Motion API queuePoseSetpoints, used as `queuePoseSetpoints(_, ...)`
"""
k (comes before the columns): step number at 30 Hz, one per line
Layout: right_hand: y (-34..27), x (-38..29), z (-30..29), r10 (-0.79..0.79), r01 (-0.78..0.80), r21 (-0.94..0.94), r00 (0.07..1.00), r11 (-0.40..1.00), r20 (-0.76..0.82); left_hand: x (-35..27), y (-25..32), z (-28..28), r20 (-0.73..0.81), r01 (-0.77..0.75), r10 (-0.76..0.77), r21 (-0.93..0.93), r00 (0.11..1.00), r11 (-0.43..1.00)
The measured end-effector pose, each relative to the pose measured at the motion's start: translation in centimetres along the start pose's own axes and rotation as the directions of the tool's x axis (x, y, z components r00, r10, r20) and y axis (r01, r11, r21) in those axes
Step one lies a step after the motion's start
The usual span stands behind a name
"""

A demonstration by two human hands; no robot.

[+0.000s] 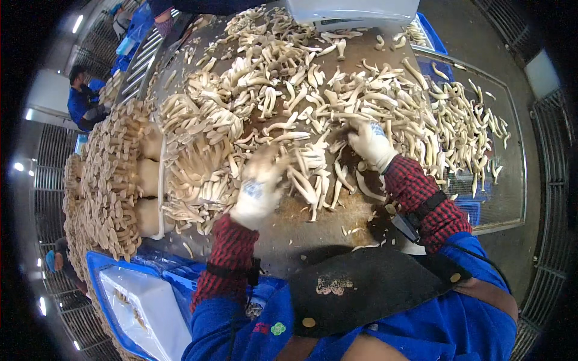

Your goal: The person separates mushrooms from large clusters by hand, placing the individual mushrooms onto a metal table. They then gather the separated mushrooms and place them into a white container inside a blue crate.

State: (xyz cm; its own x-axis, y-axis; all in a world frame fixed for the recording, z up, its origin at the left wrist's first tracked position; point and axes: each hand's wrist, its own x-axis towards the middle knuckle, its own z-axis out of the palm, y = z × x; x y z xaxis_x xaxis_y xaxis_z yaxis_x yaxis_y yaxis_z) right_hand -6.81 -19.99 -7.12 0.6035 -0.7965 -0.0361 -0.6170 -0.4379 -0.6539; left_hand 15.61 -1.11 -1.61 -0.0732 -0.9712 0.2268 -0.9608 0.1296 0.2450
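Loose pale mushrooms (266, 58) with long stems lie heaped over a metal worktable (280, 234). My left hand (259, 192), in a white glove, is over the near left part of the heap and blurred by motion. Whether its fingers hold a mushroom is not clear. Just to its right lies a small bunch of mushrooms (314, 173). White-gloved too, my right hand (372, 142) reaches into the heap on the right. Its fingertips are down among the stems, so its grip is hidden. Red and black checked sleeves cover both forearms.
Clustered mushrooms (108, 180) on pale blocks are stacked at the left. A mesh screen (505, 180) at the right carries more loose mushrooms. A blue crate (99, 270) with a white liner stands near left. A plastic-lined container (352, 11) is at the far edge. Other people (86, 99) are at the left.
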Motion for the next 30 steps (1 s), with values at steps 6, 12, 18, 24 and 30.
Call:
queuePoseSetpoints(6, -4.7, 2.3, 5.0, -0.079, 0.025, 0.211, 0.964, 0.977, 0.254, -4.8, -2.3, 4.3, 0.569, 0.669, -0.354, -0.651, 0.742, 0.358)
queuePoseSetpoints(12, -5.4, -2.2, 6.0, -0.099, -0.049, 0.540, 0.965, 0.840, 0.242, -2.1, 1.6, 7.8, 0.509, 0.565, -0.340, -0.821, 0.790, 0.084)
queuePoseSetpoints(18, -3.9, -6.0, 1.9, -0.283, 0.201, 0.518, 0.955, 0.831, 0.084, 0.1, 5.5, 6.4, 0.331, 0.339, -0.480, -0.938, 0.812, -0.074)
queuePoseSetpoints(24, -5.1, -8.0, -0.2, 0.004, -0.080, 0.913, 0.996, 0.401, 0.085, 0.3, 7.9, 3.9, 0.365, 0.333, -0.383, -0.931, 0.848, -0.150)
queuePoseSetpoints(30, -3.9, -8.3, -1.3, 0.050, -0.153, 0.828, 0.987, 0.540, 0.150, 0.3, 7.9, 4.3, 0.194, 0.313, -0.436, -0.924, 0.879, 0.221)
